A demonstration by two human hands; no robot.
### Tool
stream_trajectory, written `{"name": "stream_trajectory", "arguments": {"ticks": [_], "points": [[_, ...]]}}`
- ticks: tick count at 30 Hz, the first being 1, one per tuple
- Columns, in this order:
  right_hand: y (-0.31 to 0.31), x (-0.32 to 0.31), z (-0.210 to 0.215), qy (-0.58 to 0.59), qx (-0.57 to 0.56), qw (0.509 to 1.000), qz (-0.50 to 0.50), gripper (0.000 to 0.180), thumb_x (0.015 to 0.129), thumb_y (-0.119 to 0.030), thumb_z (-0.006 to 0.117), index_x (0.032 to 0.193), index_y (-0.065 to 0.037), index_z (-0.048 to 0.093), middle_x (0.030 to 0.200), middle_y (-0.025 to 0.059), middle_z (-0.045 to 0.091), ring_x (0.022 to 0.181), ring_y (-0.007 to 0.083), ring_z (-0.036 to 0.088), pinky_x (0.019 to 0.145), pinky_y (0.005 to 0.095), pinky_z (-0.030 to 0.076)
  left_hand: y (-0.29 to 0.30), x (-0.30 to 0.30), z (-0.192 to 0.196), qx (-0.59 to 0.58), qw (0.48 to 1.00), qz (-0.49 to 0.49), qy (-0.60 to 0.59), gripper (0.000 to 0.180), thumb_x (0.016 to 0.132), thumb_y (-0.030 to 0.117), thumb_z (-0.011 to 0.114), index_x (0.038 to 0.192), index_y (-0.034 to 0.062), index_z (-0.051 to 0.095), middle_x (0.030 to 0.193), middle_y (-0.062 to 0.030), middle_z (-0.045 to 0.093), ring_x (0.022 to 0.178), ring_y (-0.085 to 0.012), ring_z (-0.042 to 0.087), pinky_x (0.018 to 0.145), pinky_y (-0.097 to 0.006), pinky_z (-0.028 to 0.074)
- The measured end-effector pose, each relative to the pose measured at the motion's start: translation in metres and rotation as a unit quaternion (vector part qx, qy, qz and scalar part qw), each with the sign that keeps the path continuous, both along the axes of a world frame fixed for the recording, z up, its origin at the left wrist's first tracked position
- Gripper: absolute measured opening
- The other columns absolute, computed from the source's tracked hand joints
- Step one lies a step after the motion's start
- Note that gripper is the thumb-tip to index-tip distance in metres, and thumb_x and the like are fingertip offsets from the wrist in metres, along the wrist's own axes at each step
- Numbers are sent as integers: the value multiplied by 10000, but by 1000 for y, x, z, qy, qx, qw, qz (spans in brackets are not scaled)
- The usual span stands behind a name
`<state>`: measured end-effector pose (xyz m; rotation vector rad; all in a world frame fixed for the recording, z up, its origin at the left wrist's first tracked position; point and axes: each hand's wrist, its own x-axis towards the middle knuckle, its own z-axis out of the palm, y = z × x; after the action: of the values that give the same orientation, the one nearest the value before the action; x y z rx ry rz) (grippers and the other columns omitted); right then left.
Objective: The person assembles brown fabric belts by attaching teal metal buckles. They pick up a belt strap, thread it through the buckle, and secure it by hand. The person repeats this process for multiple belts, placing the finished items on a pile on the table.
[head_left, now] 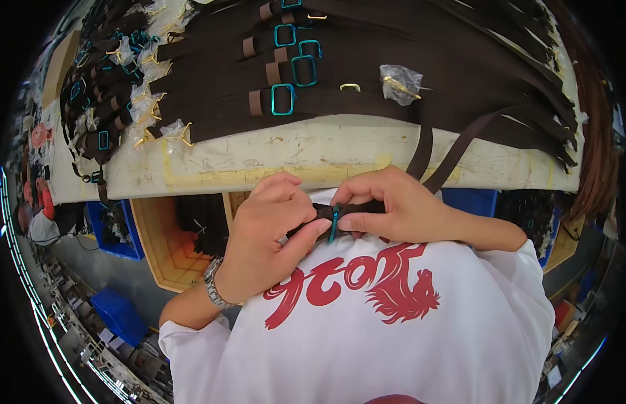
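Close to my white shirt, both hands work on a dark brown strap point(371, 207) with a teal buckle point(335, 219) on it. My left hand point(271, 225) is closed on the strap just left of the buckle, thumb pressed along it. My right hand point(386, 203) pinches the strap on the right, its thumb and index finger touching the buckle. The strap's longer part runs up over the table edge and lies as a loop point(458, 149) on the tabletop. Part of the strap is hidden by my fingers.
On the pale, stained table point(246, 151) lies a wide layer of dark brown straps point(367, 47). Several carry teal buckles point(283, 99) and brown keeper loops point(255, 102); a plastic-wrapped gold clasp point(400, 85) rests on them. Below stand a wooden bin point(161, 242) and blue crates point(119, 316).
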<state>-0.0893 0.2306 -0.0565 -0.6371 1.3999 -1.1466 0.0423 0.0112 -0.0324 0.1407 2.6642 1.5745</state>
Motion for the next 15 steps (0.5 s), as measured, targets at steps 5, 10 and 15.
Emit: {"name": "stream_trajectory", "arguments": {"ticks": [5,10,15], "points": [[2,-4,-2,-29,28,999,20,179,956,-88,782,1109,1,760,852,20,784,727,14,623,668,210,475,-7,0,-3,18,995,-93,-24,136,852,-4,778,813,-1,648,755,-72,604,818,-269,608,1067,-533,490],[-3,-3,-12,-30,13,999,31,207,933,-184,803,1040,-11,763,797,34,774,558,51,570,584,261,457,-12,-2,3,-32,987,-159,-15,113,883,-7,756,825,1,660,785,-86,628,816,-270,596,1066,-533,486],[-6,4,-8,-15,-17,999,-49,303,942,-150,756,1225,-59,694,876,54,778,629,74,615,626,278,487,-28,-7,-16,190,955,-57,-221,66,960,30,725,925,-25,716,869,-58,673,771,-142,612,767,-310,501]]}}
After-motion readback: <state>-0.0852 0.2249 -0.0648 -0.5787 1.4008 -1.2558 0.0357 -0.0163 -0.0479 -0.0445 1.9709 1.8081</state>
